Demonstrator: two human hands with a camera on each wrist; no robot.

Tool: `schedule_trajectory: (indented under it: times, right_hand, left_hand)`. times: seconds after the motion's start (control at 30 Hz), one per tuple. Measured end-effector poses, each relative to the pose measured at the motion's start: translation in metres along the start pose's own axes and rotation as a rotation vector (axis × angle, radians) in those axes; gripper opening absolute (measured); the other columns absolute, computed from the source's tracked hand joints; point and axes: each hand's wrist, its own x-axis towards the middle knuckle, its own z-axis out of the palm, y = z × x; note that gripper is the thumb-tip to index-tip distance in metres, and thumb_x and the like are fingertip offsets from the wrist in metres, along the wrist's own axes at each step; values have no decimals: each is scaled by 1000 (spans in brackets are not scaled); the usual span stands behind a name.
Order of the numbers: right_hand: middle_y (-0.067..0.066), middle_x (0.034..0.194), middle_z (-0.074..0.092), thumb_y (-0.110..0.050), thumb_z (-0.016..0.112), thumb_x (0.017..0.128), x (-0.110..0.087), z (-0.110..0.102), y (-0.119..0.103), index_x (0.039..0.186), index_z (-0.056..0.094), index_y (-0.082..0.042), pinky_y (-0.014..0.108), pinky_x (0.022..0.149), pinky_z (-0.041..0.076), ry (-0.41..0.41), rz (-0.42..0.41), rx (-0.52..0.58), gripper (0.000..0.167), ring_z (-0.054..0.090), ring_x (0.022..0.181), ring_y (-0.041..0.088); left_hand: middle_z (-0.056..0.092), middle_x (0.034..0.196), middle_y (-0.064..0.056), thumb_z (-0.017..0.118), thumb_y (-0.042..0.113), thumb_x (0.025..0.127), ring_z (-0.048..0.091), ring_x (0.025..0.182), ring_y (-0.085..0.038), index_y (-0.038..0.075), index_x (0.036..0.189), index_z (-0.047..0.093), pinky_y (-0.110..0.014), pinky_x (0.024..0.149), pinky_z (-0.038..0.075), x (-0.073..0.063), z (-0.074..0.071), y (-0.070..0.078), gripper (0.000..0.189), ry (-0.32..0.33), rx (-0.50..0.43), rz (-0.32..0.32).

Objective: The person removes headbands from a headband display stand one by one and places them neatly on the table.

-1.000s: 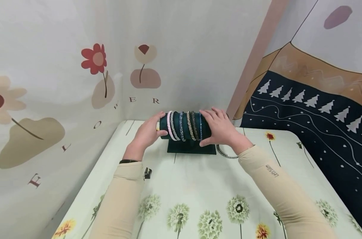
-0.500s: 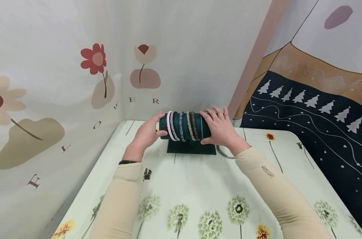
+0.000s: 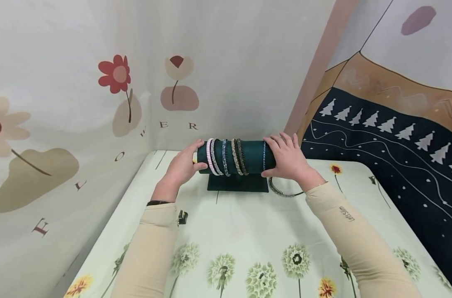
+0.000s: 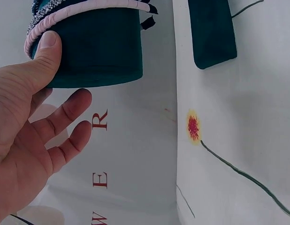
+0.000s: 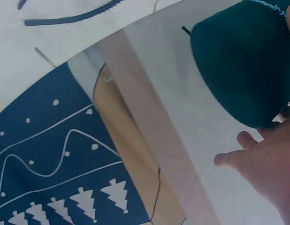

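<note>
On a green roll (image 3: pixel 253 157), left hand (image 3: pixel 182 165) grips one end, right hand (image 3: pixel 290 160) a headband (image 3: pixel 264 156).

From above, the head camera looks forward and down over the table (image 3: pixel 244 219) to its far edge. From quite near, the left wrist camera, turned sideways, faces the left end of the green roll (image 3: pixel 254 157), and the right one, nearly upside down, its right end; all three, I see, share it.
</note>
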Motion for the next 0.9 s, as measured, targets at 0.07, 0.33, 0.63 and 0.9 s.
schedule_trajectory:
  times: [0.07,0.33,0.63,0.9]
  right_hand:
    - [18,169,36,-59,93,75,-1,1,3,168,29,-15,76,131,8,-1,3,15,122,17,162,46]
    - [16,173,36,-49,97,73,-1,5,11,166,32,-11,74,133,4,12,4,126,119,14,164,43]
    - [17,170,39,-45,98,71,-3,3,21,165,32,-9,73,133,11,-7,40,198,120,14,164,42]
    - [16,166,42,-44,97,74,-5,1,29,164,31,-12,74,123,36,-33,66,205,116,20,161,42]
  left_hand:
    - [25,180,-1,76,24,101,33,162,-37,24,171,28,-58,131,34,0,0,0,85,3,4,1]
    - [25,180,-2,77,23,101,32,163,-38,24,171,29,-60,131,32,2,2,-2,85,6,4,3]
    - [26,180,-2,76,25,101,33,162,-38,24,171,29,-60,131,33,2,3,-2,85,9,7,2]
    - [25,180,-2,76,25,101,32,163,-38,23,171,29,-60,131,32,2,1,0,84,6,11,-1]
